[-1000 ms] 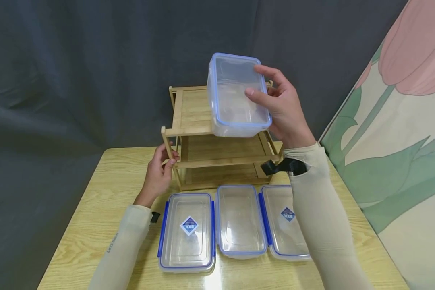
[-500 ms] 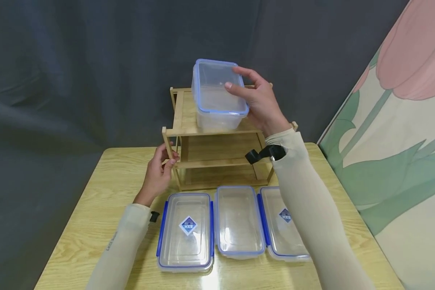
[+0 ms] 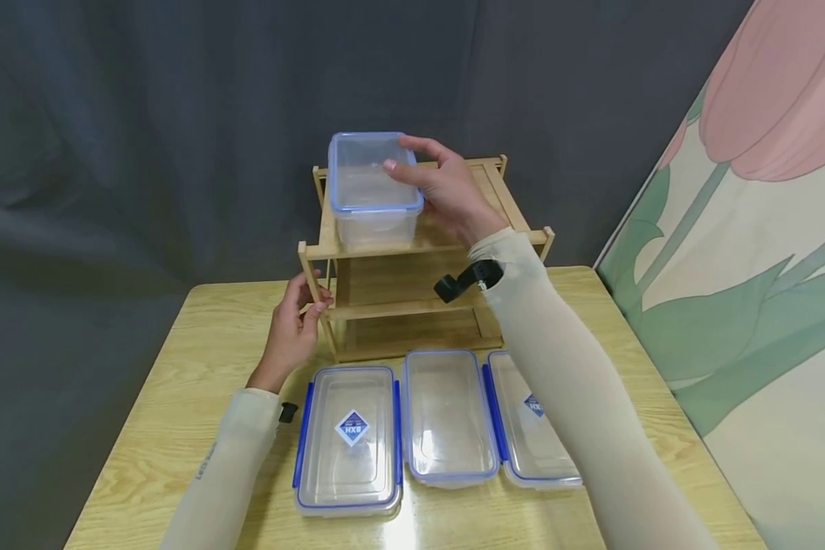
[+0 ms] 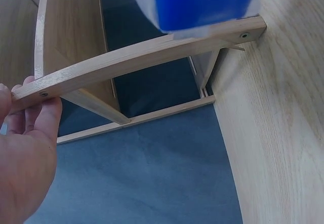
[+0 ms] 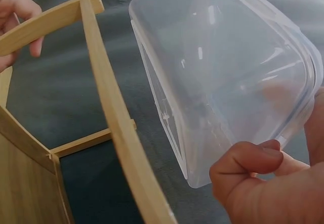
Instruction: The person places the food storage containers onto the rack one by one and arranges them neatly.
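Note:
A clear plastic food container (image 3: pixel 374 183) with a light blue rim is in my right hand (image 3: pixel 447 187), which grips it by its right side. It is at the left part of the top shelf of a three-tier wooden rack (image 3: pixel 491 183); I cannot tell whether its base touches the shelf. In the right wrist view the see-through container (image 5: pixel 202 67) is tilted beside the rack's frame (image 5: pixel 114 107). My left hand (image 3: pixel 292 325) holds the rack's front left post, fingers curled behind the wood, as the left wrist view also shows with the hand (image 4: pixel 30 153) round the post (image 4: pixel 126 57).
Three lidded food containers lie on the wooden table (image 3: pixel 151 412) before the rack: the left one (image 3: pixel 351 473) with blue side clips and a label, the middle one (image 3: pixel 450 420), and the right one (image 3: pixel 532 439), partly behind my right forearm. A dark curtain (image 3: pixel 179 137) hangs behind.
My right hand has carried the container leftward and somewhat down, from the right part of the top shelf to its left part. My left hand has stayed on the post.

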Tool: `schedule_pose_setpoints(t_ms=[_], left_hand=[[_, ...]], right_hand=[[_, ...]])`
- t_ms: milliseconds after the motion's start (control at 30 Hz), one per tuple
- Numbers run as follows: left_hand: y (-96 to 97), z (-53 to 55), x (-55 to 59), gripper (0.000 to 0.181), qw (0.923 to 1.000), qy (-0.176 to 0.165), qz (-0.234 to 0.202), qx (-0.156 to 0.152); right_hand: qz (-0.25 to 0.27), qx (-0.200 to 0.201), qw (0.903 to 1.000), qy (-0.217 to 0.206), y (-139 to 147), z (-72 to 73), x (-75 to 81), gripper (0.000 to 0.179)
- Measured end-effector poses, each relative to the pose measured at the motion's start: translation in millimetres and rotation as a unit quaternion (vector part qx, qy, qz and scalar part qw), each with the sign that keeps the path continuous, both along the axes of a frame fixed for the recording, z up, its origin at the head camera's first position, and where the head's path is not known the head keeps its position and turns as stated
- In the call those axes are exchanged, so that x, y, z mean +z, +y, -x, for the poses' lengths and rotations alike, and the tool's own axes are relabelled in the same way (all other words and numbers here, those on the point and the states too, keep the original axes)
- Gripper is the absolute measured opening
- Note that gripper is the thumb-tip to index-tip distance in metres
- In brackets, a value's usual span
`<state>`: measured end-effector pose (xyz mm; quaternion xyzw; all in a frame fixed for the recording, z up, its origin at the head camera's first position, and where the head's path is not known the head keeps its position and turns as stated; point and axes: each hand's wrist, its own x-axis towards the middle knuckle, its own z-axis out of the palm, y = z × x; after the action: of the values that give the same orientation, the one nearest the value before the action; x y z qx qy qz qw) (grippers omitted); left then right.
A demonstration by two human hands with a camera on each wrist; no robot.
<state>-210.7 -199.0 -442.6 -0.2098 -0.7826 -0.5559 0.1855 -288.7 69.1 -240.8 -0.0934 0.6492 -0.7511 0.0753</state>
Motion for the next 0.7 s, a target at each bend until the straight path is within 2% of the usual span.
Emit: schedule_pose_setpoints(t_ms=[133,367,700], left_hand=[[-0.8,2.4,-2.0,0.045,1.0,0.004,0.002,0.0],[-1.1,6.5,-2.9,0.045,0.9999,0.013,0.005,0.0],[-1.2,8.6,-3.9,0.045,0.9999,0.005,0.009,0.006]], right_hand=[[-0.022,0.003,0.9997,-0.011,-4,6.1,-4.8,0.058],[-0.029,0.004,0.9994,-0.019,-9,16.0,-12.9,0.057],[-0.049,0.011,0.9987,-0.008,-13,20.5,-15.7,0.059]])
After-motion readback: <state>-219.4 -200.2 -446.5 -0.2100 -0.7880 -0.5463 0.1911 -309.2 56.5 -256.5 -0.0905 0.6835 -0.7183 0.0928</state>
